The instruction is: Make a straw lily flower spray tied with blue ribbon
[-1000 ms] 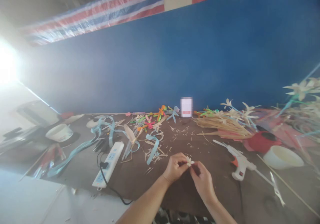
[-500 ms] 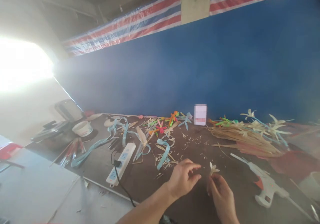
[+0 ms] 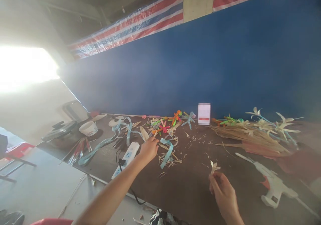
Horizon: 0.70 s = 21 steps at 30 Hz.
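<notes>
Between the thumb and fingers of my right hand (image 3: 223, 188) is a small cream flower (image 3: 214, 167), its pointed petals facing up above the fingertips. My left hand (image 3: 149, 148) reaches over the pile at the middle of the table, fingers partly stretched and nothing visibly held. Just beyond it stands a pale dried husk leaf (image 3: 144, 134). To its right lie a light-blue ribbon (image 3: 167, 153) and thin straw-coloured scraps (image 3: 173, 163). Whether the left fingertips touch any of these I cannot tell.
A white power strip (image 3: 131, 152) lies under my left forearm. At right rest a glue gun (image 3: 273, 181), a bundle of dried fibres (image 3: 250, 138) and larger cream flowers (image 3: 283, 124). Colourful pipe-cleaner figures (image 3: 164, 126) sit at the back; a white bowl (image 3: 88, 129) stands left.
My left hand has moved away from the flower, leftward and forward to the pile of husk and ribbon. My right hand keeps the flower in nearly the same place. The view has shifted slightly.
</notes>
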Motion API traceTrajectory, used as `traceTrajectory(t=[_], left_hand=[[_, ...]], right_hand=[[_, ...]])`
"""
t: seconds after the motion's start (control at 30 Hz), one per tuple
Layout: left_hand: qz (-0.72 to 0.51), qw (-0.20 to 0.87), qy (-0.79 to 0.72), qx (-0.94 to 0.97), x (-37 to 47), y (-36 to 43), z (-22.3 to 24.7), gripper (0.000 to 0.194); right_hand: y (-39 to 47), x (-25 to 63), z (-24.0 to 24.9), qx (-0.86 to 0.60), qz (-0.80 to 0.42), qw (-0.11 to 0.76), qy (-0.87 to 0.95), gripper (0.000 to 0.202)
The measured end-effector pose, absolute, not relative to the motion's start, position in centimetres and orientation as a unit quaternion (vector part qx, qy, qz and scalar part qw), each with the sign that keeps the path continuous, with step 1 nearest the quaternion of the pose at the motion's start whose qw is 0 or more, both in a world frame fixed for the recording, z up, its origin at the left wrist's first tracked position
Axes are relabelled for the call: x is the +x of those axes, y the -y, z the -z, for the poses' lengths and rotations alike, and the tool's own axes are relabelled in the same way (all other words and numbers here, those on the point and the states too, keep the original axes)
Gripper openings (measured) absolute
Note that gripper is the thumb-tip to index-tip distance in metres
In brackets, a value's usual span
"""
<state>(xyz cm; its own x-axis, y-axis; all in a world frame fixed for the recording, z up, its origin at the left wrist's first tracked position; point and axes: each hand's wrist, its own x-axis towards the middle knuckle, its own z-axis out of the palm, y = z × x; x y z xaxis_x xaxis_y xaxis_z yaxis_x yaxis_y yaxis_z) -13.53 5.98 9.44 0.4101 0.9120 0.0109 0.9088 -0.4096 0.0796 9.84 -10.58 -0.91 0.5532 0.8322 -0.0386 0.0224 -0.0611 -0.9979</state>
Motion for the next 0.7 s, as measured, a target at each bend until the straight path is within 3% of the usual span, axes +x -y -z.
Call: traceTrajectory(t=[0.13,0.43,0.7], left_hand=[[-0.012,0.023,-0.486,0.874,-11.5,-8.1,-9.5,0.036],[0.088,0.045,-0.52,0.848,-6.0,-13.2,-8.1,0.015],[0.102,0.045,-0.53,0.841,-4.8,-13.4,-6.8,0.017]], right_hand=[[10.7,9.9,0.3,-0.658,-0.327,0.591,0.333,0.026],[10.5,9.9,0.7,-0.632,-0.335,0.613,0.336,0.029],[10.4,9.9,0.6,-0.635,-0.326,0.611,0.344,0.023]])
